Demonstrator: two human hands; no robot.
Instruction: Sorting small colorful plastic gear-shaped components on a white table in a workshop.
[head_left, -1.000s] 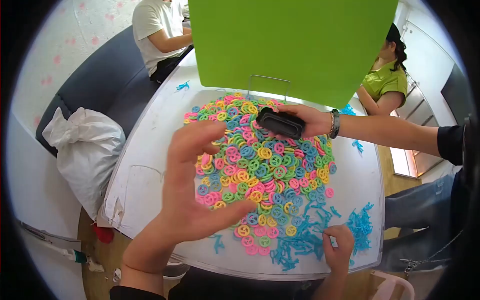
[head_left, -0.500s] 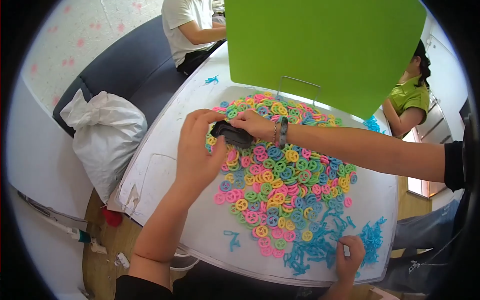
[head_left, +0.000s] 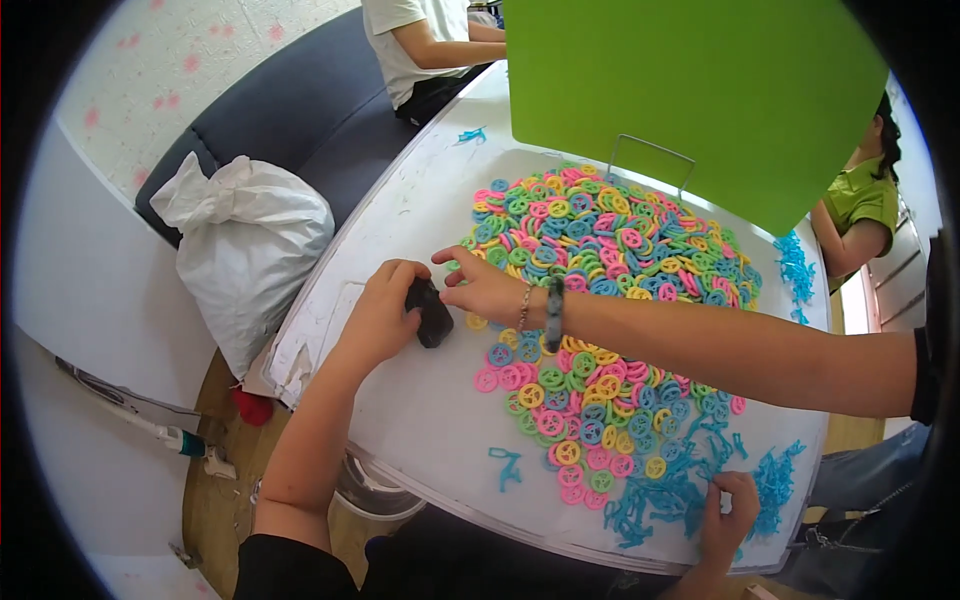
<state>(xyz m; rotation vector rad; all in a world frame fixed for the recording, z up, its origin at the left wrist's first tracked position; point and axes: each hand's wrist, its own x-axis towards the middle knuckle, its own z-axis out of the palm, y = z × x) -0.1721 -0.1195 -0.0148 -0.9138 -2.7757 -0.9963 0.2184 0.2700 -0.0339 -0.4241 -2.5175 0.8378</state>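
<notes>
A tied white sack (head_left: 255, 240) sits left of the white counter (head_left: 410, 420). The left hand (head_left: 380, 315) grasps an oblong black object (head_left: 431, 318); a co-worker's hand (head_left: 490, 292) reaches close beside it. Rightward lie heaped multicoloured spoked rings (head_left: 575, 205), then blue plastic pieces (head_left: 655, 505). There the right hand (head_left: 735, 505) curls its fingers; whether around a piece, I cannot tell.

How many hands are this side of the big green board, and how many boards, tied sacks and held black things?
Hands: 3 (left hand, right hand, co-worker's braceleted hand)
Held black oblong object: 1
Green rectangular upright board: 1
White bulging tied sack: 1
Total: 6
</notes>
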